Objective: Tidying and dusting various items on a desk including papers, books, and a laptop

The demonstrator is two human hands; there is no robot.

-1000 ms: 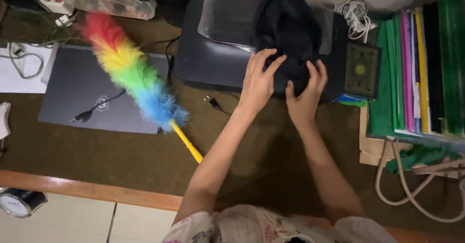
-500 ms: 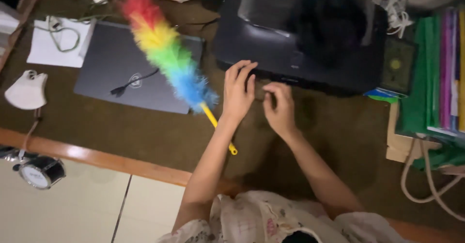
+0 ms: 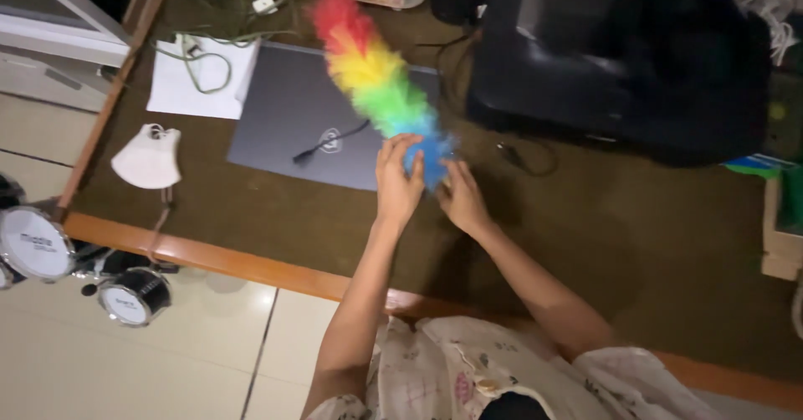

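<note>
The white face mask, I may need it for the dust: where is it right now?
In the head view the white face mask lies at the left on the brown mat, just below the white paper and left of the closed grey laptop.

The scene is dim and warm-toned, with soft, grainy detail throughout. The brightest parts are the pale floor tiles [image 3: 125, 361] at near left and the white paper [image 3: 203, 85] at far left. The feather duster [image 3: 378, 77] is smeared by motion blur, its colours bleeding together, and both hands are slightly soft. A broad shadow lies on the brown carpet [image 3: 636, 244] beside the right forearm. The black machine [image 3: 569, 60] at far right sinks into near-featureless darkness, with faint glare on its top.
</note>
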